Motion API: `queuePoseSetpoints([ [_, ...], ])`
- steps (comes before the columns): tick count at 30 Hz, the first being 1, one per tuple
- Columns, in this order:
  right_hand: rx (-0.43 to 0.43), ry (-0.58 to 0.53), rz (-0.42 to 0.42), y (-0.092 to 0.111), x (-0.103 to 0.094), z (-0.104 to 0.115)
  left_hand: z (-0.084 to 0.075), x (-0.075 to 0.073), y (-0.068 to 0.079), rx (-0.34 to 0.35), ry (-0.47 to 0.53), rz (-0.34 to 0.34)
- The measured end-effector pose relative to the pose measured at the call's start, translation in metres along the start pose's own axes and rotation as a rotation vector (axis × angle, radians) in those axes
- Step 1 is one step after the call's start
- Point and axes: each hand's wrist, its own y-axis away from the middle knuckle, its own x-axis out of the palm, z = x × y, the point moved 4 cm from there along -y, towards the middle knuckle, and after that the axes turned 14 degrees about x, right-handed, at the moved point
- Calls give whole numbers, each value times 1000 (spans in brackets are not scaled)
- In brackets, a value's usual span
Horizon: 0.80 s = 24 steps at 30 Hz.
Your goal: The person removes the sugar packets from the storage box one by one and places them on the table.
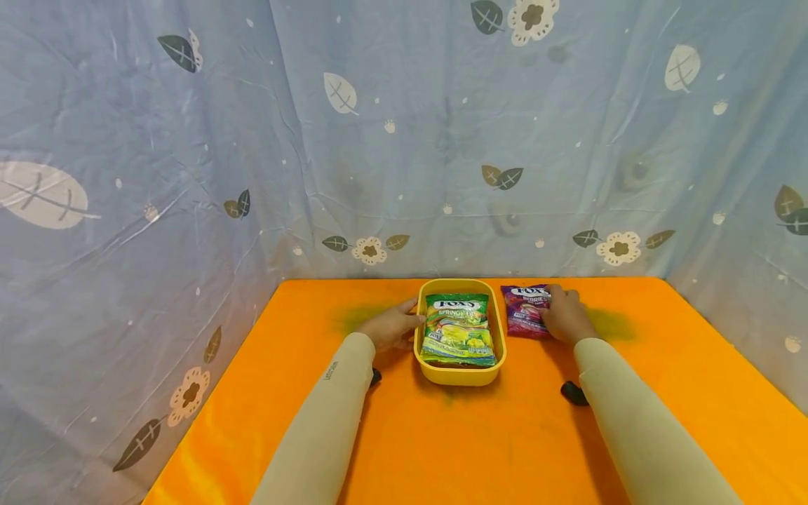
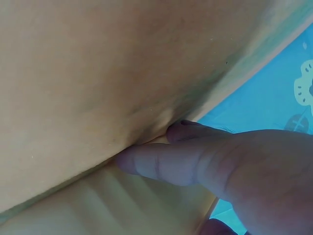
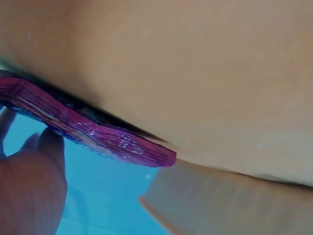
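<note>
A yellow plastic tub (image 1: 459, 376) with rounded corners stands on the orange table, holding a green Fox's candy packet (image 1: 457, 330) face up. My left hand (image 1: 390, 328) is against the tub's left side, and its extended fingers touch the wall in the left wrist view. Right of the tub lies a purple Fox's Berries candy packet (image 1: 524, 312). My right hand (image 1: 567, 315) grips that packet by its right part, covering some of the print. In the right wrist view the purple packet (image 3: 112, 139) shows edge-on, close over the table, with thumb and fingertips on it.
A blue curtain (image 1: 442, 175) with leaves and flowers hangs behind the table and along both sides. Small black objects lie near each forearm, one (image 1: 573, 393) by the right sleeve and one (image 1: 375, 377) by the left. Dark stains mark the orange tabletop (image 1: 442, 449).
</note>
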Motion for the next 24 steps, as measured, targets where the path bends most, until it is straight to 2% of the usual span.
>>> queuePoseSetpoints([
  [4, 12, 23, -19, 5, 0, 1, 2, 1, 0, -1, -9, 13],
  [11, -3, 56, -110, 14, -1, 12, 1, 0, 0, -6, -19, 13],
  [19, -88, -56, -156, 18, -6, 27, -3, 1, 3, -3, -30, 13],
  [24, -189, -150, -110, 20, -11, 40, -3, 1, 3, 2, -35, 26],
])
